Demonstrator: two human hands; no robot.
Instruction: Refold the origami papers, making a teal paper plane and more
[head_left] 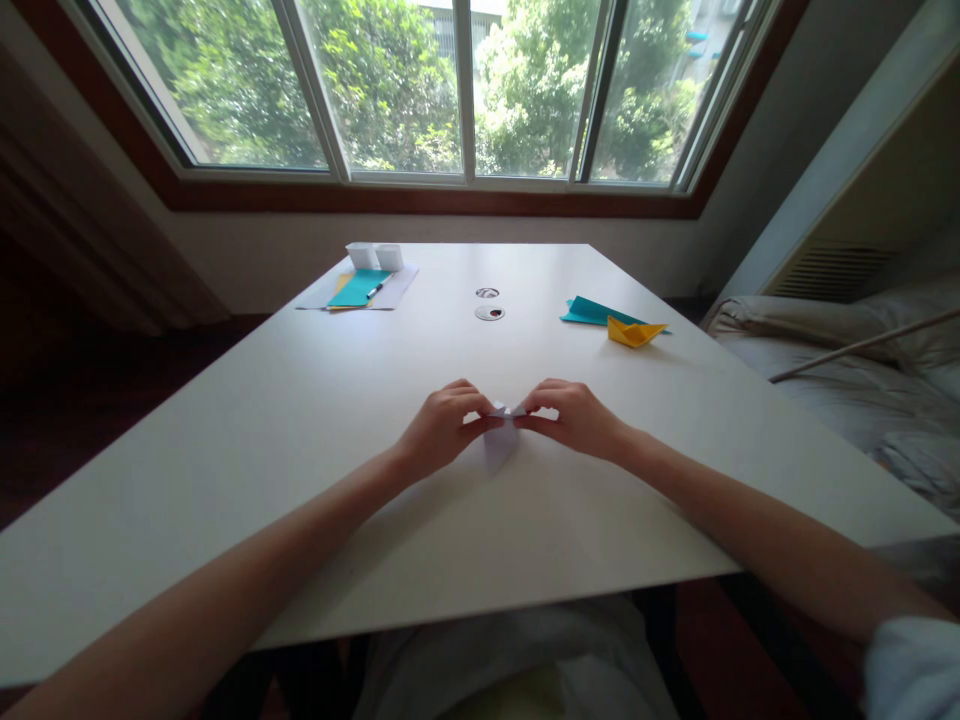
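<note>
Both forearms reach in from the near edge of the white surface (pixel 225 470) and meet at its middle. Left hand (pixel 442 425) and right hand (pixel 574 415) are curled, each pinching an upper corner of a small white folded paper (pixel 501 445) between thumb and fingertips; its lower part lies flat on the surface between the wrists. Toward the far right edge sit a yellow paper boat (pixel 634 331) and, touching it behind, a teal sheet (pixel 592 311). At the far left corner, two white cups (pixel 375 256) stand behind a paper stack (pixel 360 288) with a pen on top. Two round grommets (pixel 489 303) lie near the far middle.
</note>
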